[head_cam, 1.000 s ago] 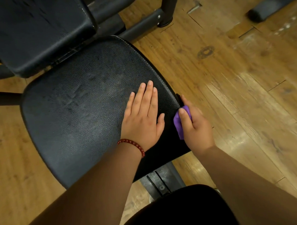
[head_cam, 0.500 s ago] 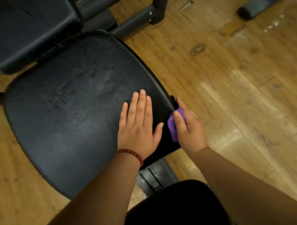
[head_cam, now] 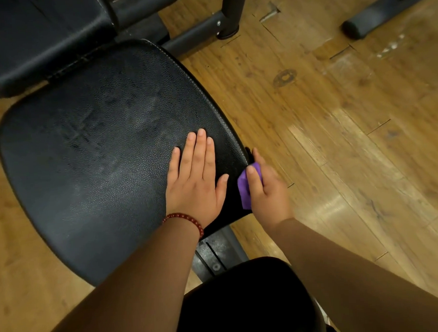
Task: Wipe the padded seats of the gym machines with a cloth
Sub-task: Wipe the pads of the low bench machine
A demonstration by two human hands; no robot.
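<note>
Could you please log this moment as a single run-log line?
left hand: flat on padded seat | right hand: holds purple cloth against seat's right edge | stage: edge wipe

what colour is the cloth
Purple; the cloth shows in the head view, held in the right hand.

head | faces steeply down | close above seat (head_cam: 87, 171) | single view

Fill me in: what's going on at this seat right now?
A person is cleaning a black padded seat. The left hand lies flat on its top near the right edge. The right hand grips a purple cloth against the seat's right side edge. Dull smears show across the middle of the pad.
</note>
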